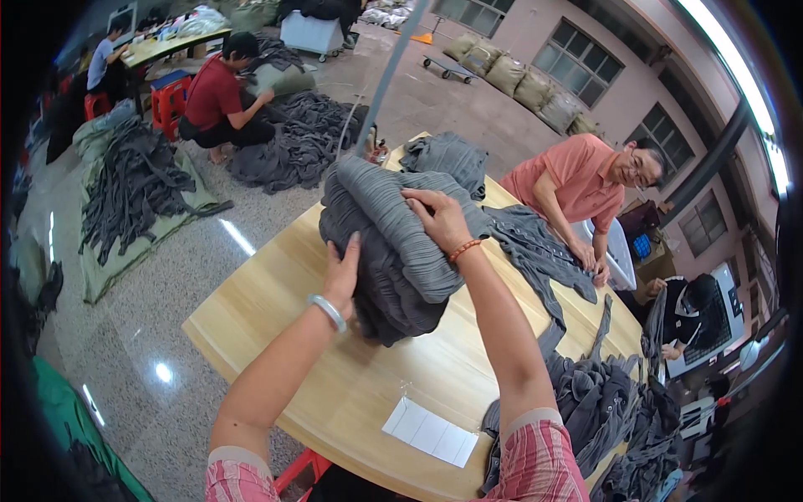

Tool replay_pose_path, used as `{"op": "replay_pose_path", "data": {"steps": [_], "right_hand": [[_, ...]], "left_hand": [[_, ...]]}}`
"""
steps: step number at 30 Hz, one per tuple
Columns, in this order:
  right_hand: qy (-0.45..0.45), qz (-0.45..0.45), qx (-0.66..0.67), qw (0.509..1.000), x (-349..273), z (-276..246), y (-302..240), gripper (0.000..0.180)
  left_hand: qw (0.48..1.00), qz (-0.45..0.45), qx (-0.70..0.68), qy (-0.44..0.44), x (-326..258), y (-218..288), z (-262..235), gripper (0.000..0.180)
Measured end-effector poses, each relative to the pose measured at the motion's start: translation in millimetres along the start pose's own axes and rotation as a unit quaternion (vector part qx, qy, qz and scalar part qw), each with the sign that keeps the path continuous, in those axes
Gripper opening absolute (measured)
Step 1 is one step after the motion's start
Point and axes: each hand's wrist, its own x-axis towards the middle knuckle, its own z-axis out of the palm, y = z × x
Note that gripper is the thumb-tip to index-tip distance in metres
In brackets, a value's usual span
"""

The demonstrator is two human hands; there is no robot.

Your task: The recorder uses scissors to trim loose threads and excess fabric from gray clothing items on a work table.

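A thick pile of folded grey ribbed garments (376, 197) is on the wooden table in front of me. My left hand (341, 276) presses against the near left side of the pile, its thumb raised and its other fingers partly hidden by the cloth. Over the top right, my right hand (440, 221) grips the uppermost folded roll with its fingers bent. Behind the pile lies another folded dark grey garment (447, 161). Spread flat to the right is a grey buttoned garment (535, 243).
A white paper strip (431, 431) lies on the wooden table (276, 293) near me. Loose grey garments (590, 402) heap up at its right edge. A person in an orange shirt (560, 180) works across the table. A grey pole (389, 79) rises behind the pile.
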Motion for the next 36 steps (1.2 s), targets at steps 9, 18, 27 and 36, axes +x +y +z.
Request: {"op": "replay_pose_path", "data": {"steps": [9,18,27,36], "right_hand": [[0.149,0.098,-0.101,0.979,-21.4,7.0,11.6,0.021],[0.223,0.232,-0.212,0.923,6.0,4.0,77.3,0.026],[0.381,0.068,-0.069,0.920,-2.1,-25.5,85.0,0.029],[0.051,-0.019,-0.162,0.985,-194.0,-67.7,-10.3,0.029]], "left_hand": [[0.988,-0.081,0.097,-0.090,77.0,12.0,13.9,0.065],[0.983,-0.084,-0.007,-0.165,179.2,-10.1,87.1,0.057],[0.987,-0.024,0.131,-0.087,202.9,-37.9,70.2,0.047],[0.954,0.141,0.263,0.012,-0.3,91.1,-142.9,0.034]]}}
